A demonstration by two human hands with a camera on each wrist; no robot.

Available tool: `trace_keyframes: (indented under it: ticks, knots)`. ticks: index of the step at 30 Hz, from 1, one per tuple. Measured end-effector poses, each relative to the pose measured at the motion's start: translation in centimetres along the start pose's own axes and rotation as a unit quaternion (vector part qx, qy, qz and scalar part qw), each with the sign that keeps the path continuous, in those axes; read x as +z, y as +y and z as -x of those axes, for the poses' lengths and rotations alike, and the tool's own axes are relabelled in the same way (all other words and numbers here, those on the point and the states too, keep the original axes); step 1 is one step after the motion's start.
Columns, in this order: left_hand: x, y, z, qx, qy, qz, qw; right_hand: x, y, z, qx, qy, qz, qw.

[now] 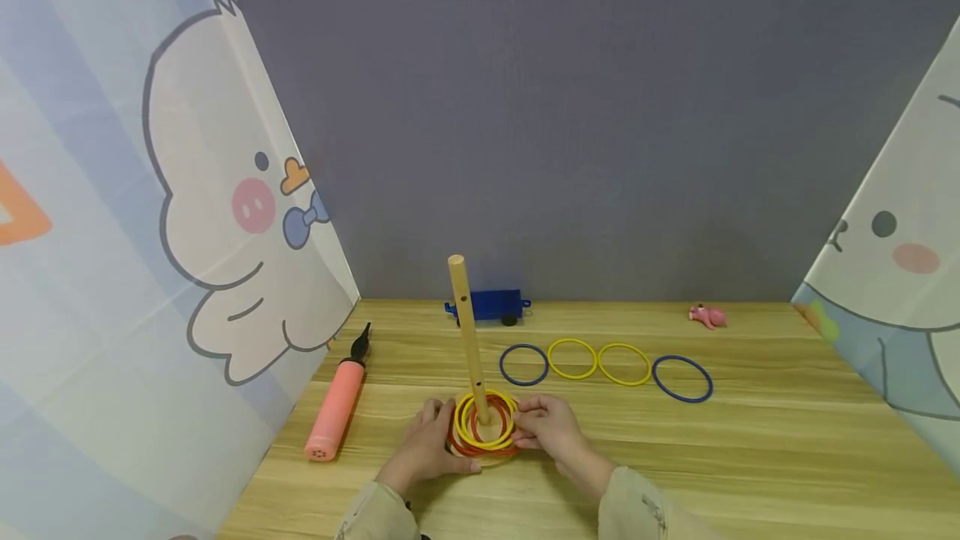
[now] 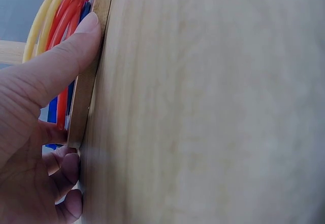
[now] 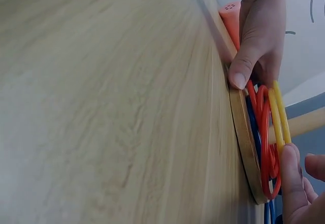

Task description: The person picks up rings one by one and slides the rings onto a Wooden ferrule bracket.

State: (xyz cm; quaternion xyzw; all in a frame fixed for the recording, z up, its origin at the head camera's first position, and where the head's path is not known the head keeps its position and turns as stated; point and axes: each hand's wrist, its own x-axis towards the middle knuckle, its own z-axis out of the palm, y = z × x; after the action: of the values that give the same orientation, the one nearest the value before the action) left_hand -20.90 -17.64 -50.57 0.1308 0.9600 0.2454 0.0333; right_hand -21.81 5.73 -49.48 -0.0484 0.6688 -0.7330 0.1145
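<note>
A wooden post [image 1: 468, 340] rises from a round wooden base [image 2: 84, 94]. Around its foot lie red rings [image 3: 265, 148], with two yellow rings [image 1: 459, 432] on top and some blue [image 3: 252, 125] underneath. My left hand [image 1: 432, 444] grips the base at its left side, thumb along the near edge and fingers round the far side. At the right of the stack, my right hand [image 1: 551, 427] has curled fingers and pinches the yellow rings at their edge. Its fingertips partly hide that edge.
Behind the post stands a blue toy wagon [image 1: 495, 305]. A blue ring [image 1: 524, 346], two yellow rings [image 1: 572, 341] and another blue ring [image 1: 682, 357] lie in a row. A pink pump [image 1: 335, 411] lies left, a small pink toy [image 1: 708, 317] far right. Fabric walls [image 1: 570, 132] enclose the table.
</note>
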Motion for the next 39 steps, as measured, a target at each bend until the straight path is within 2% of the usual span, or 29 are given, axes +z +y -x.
trace_keyframes:
  ticks: [8, 14, 28, 34, 39]
  knots:
    - [0.0, -0.1, 0.0, -0.001, 0.002, 0.006, 1.0, -1.6, -0.3, 0.5, -0.008, 0.01, 0.011, 0.9999]
    - [-0.2, 0.0, 0.1, 0.0, 0.006, 0.004, 1.0, -3.9, -0.3, 0.9, -0.001, 0.045, 0.014, 0.9989]
    - [0.1, -0.2, 0.0, 0.002, 0.004, 0.006, 1.0, -11.4, -0.9, 2.5, 0.021, 0.12, 0.037, 0.9919]
    - [0.0, -0.2, 0.0, 0.0, 0.005, 0.01, 0.9999, -14.8, -1.1, 3.2, 0.016, 0.145, 0.061, 0.9875]
    - [0.1, -0.1, 0.1, -0.002, 0.003, 0.008, 1.0, -17.8, -1.1, 3.6, 0.028, 0.158, 0.091, 0.9828]
